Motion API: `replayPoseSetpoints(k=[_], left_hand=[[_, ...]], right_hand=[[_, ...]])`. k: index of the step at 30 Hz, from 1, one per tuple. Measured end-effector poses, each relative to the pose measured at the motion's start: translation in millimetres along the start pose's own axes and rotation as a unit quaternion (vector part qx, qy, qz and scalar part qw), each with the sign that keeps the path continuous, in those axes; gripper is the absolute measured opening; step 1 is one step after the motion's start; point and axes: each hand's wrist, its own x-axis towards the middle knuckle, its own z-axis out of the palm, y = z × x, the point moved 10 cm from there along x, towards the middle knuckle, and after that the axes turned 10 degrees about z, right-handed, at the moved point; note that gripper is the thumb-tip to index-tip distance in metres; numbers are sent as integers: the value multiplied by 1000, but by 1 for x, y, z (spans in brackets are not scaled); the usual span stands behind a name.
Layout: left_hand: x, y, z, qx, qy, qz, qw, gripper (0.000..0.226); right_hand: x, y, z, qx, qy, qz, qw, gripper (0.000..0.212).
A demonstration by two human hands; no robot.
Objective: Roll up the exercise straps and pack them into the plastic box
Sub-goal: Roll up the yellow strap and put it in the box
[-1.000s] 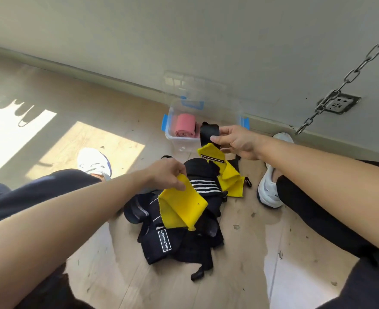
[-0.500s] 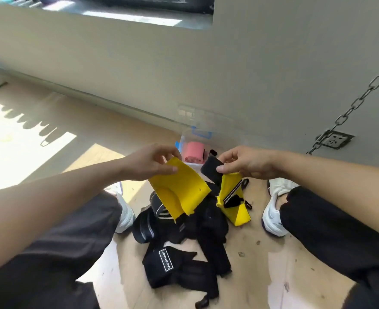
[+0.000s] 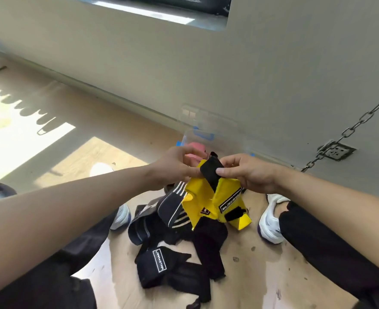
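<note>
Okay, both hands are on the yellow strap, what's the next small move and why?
Probably start rolling from the black tab end: both the left hand and right hand pinch the yellow strap at its top, and it hangs unrolled above the black pile.

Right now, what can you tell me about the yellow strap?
The yellow strap looks like stretchy fabric, folded so both halves hang down above the floor. It has a black tab at the top and black labels with white print. The left hand and right hand pinch its top, above the black straps.
</note>
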Motion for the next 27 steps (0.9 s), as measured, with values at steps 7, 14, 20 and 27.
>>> replayPoseSetpoints(k=[7, 14, 20, 27], left_hand=[[-1, -35, 22, -12, -58, -50, 997, 43], [17, -133, 20, 225, 11, -131, 965, 38], [34, -167, 60, 278, 42, -118, 952, 90], [27, -197, 40, 259, 51, -167, 950, 15]], right_hand=[[9, 26, -35, -56, 76, 28, 995, 18], [4, 63, -56, -210, 108, 92, 967, 8], [5, 87, -66, -265, 113, 109, 951, 12], [8, 102, -89, -361, 160, 109, 912, 15]])
